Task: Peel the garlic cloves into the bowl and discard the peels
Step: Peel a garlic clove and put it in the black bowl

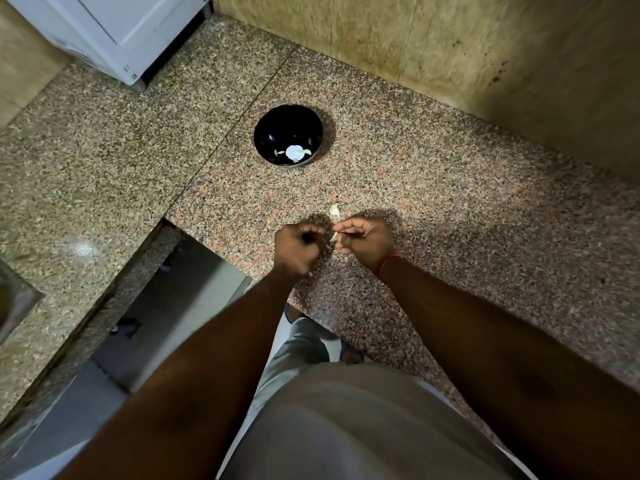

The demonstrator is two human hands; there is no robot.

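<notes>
- A speckled granite countertop (433, 188) is being seen across most of the frame, running from the left edge to the right, with a seam crossing it diagonally above centre.
- A stained beige wall (450, 39) is being shown along the upper right of the frame, meeting the countertop.
- A white appliance (110, 29) is being seen in the upper left corner, standing on the counter.
- A black bowl (273, 128) is being shown upright just above the centre of the frame, well apart from both hands; pale garlic pieces (294, 153) are being held in its bottom.
- The left hand (298, 247) is being held clenched just below centre, its fingertips curled in toward the right hand; whether anything is being pinched in it cannot be told.
- The right hand (367, 240) is being held just beside it, with a red thread (386, 266) worn on its wrist, and a garlic clove (333, 236) is being pinched between its thumb and fingers, above the counter and between the two hands.
- A loose garlic clove or peel (335, 210) is being left lying on the counter just above the hands, touching neither.
</notes>
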